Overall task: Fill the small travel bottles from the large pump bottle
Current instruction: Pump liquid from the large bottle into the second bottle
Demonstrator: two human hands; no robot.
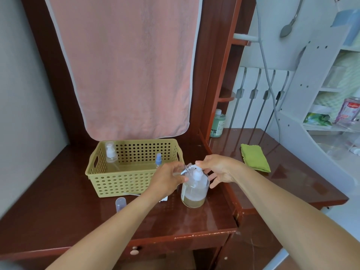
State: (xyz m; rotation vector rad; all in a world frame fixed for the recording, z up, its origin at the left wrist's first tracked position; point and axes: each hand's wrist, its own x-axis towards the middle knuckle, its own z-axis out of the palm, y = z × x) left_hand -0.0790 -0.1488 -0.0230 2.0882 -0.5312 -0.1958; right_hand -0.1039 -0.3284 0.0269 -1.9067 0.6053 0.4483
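Note:
A large clear pump bottle [193,193] with yellowish liquid in its bottom stands on the dark red table. My left hand [167,181] grips a small clear travel bottle [187,168], tilted with its open threaded neck at the pump's white nozzle. My right hand [218,170] rests its fingertips on top of the pump head, the other fingers spread. A clear cap [120,204] lies on the table to the left. Inside the yellow basket [109,178] stand a small pump bottle [111,152] and a blue-topped spray bottle [158,160].
A pink towel [126,65] hangs behind the basket. A folded green cloth [255,157] lies on the right table section. A green bottle [219,123] stands on a shelf behind. White shelving with packets is at the far right.

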